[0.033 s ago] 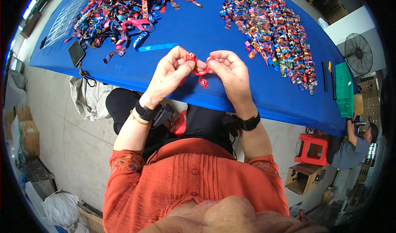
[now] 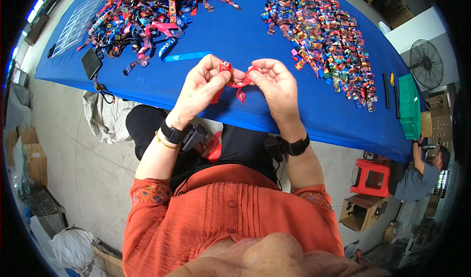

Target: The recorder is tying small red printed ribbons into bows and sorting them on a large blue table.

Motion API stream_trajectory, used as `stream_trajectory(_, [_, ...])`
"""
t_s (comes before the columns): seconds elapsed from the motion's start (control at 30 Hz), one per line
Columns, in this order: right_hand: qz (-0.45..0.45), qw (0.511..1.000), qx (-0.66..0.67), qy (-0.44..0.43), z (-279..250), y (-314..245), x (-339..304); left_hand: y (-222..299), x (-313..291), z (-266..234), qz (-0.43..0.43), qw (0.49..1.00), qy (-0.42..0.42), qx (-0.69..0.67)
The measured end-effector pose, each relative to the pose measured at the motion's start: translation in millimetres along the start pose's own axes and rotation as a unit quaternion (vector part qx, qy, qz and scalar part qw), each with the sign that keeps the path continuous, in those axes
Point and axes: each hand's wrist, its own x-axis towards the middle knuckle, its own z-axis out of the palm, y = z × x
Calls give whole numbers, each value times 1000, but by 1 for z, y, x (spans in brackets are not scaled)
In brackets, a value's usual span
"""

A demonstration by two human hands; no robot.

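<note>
The red printed strap hangs between your two hands, above the table and just inside the middle of its near edge. Its visible middle runs left to right, roughly along that edge, sagging a little between your fingertips. Neither hand is nearer: your left hand pinches it between thumb and fingers on one side, and your right hand pinches it on the other. A short tail dangles below the gap, and another bit of red shows under your left palm; your fingers hide how these parts join.

The strap looks like flat, flexible woven ribbon with a slight sheen, curling where you grip it. Just beyond your left fingers lies a smooth blue ribbon, nearly straight at its free end. It reaches from a tangled heap of straps towards the table's far left corner, all loops and loose ends. On the right half, folded straps lie in dense, bumpy rows running from the far edge towards you. At the right edge sits a green plastic crate, boxy and rigid. The tablecloth beneath is matte blue, pulled fairly flat.
</note>
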Motion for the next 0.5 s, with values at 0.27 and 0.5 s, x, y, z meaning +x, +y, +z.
stream_trajectory(0.27, [-80, 994, -51, 57, 4, -18, 3, -5, 3, -10, 44, 994, 58, -85])
stream_trajectory(0.5, [-94, 991, -66, 67, 7, -16, -5, -2, -1, -10, 27, 988, 54, -143])
